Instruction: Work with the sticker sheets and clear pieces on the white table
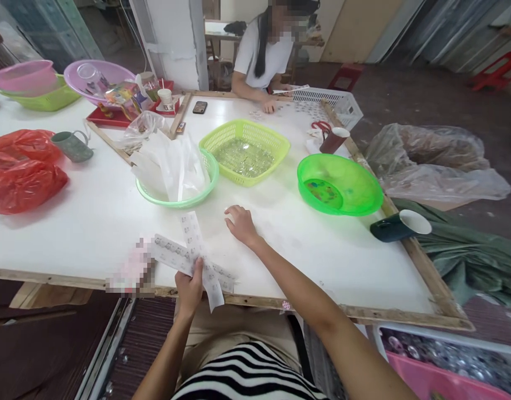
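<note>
So the left hand (189, 289) is gripping a couple of white card strips (193, 253) near the front edge of the white table (93, 222), thumb clamped on top, strips crossing over each other and dotted with tiny clear pieces. Meanwhile the right hand (240, 223) is resting knuckles-up on the tabletop just beyond, fingers curled loosely over something small I can't make out. Looks to me like the picking-up step, grabbing a piece to go with the strips. Next bit probably calls for a careful pinch, since whatever's there is tiny. Farther back, a pale green bowl (178, 197) is holding white sheets, with a yellow-green basket (245, 150) to its right and a bright green bowl (339, 186) farther right.
</note>
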